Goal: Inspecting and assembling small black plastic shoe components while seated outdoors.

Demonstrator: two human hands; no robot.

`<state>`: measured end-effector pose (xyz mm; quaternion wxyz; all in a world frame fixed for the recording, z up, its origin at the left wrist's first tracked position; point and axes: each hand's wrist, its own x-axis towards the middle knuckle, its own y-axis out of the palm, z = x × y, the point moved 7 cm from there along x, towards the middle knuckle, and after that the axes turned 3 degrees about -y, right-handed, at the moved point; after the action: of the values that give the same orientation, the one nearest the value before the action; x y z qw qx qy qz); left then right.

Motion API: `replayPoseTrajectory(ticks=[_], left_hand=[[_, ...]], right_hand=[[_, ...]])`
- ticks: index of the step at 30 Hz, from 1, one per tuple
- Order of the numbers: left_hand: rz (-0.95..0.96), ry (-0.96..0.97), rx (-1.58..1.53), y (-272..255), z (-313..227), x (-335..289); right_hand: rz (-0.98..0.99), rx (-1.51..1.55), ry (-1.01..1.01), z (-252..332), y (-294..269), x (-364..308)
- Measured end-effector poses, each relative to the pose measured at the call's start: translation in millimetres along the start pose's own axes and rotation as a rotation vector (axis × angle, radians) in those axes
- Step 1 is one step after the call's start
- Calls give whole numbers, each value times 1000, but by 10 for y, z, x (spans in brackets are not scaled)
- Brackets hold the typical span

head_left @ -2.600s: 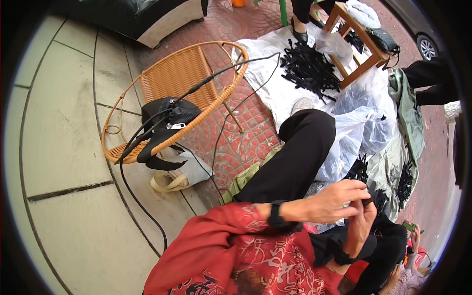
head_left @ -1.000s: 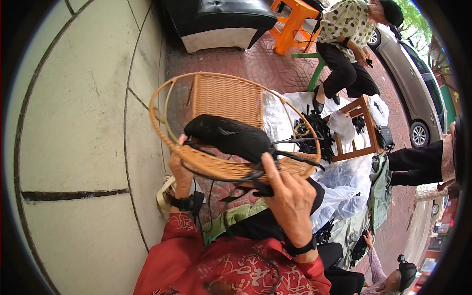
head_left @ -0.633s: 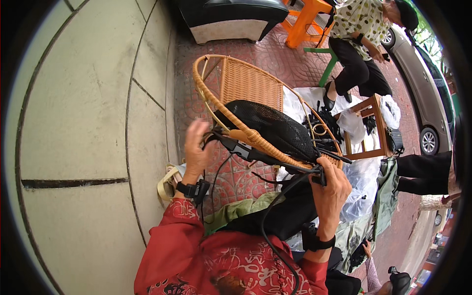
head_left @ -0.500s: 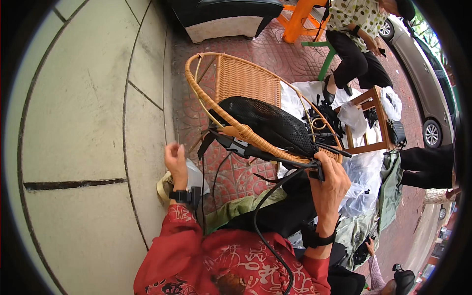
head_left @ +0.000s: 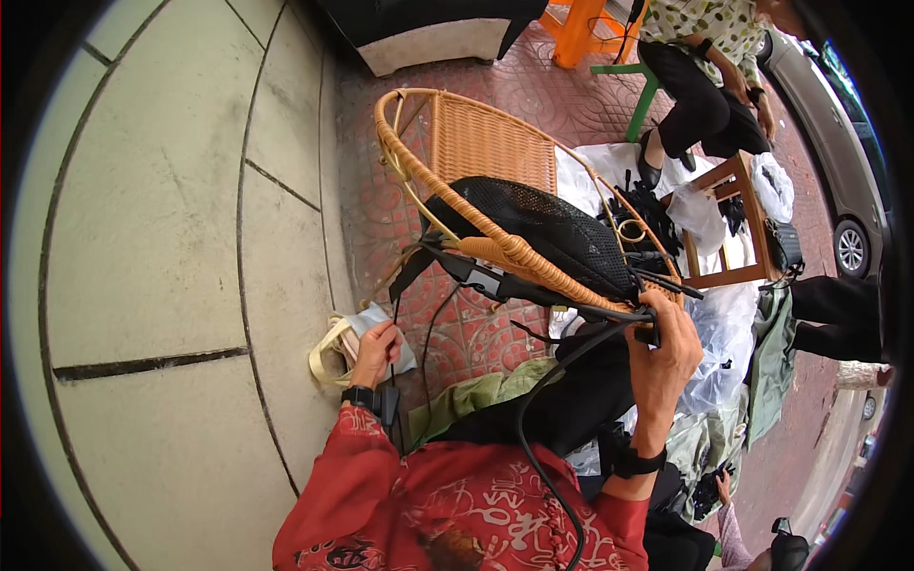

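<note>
Large pale slabs, smooth with dark joints, are seen at the left. Beside them, a soft cloth bag with wide cream handles is placed on the ground, partly covered by the left hand. The left fingers are curled together at a thin cord; whether the cord is pinched cannot be told.

A wicker chair with a tightly woven back and a rounded, wrapped rim is positioned ahead. A black mesh bag, soft and bulging, is laid inside the chair, where it is presumably kept from rolling by the raised rim. Its flat strap is draped outside the rim, so the grey plastic buckle is left exposed.

A thick, rubbery cable is led in a loose curve to the right hand. It is gripped near the chair's end by closed fingers, probably to steady it. Farther right, crinkled clear plastic and a square-framed wooden stool are placed.
</note>
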<state>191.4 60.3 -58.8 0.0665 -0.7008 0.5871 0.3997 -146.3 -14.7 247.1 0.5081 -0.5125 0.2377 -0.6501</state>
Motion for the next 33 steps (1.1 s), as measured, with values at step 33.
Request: replayPoseTrajectory(ticks=[33], left_hand=[[-226, 241, 339, -568, -69, 307]], right_hand=[[24, 135, 161, -662, -305, -226]])
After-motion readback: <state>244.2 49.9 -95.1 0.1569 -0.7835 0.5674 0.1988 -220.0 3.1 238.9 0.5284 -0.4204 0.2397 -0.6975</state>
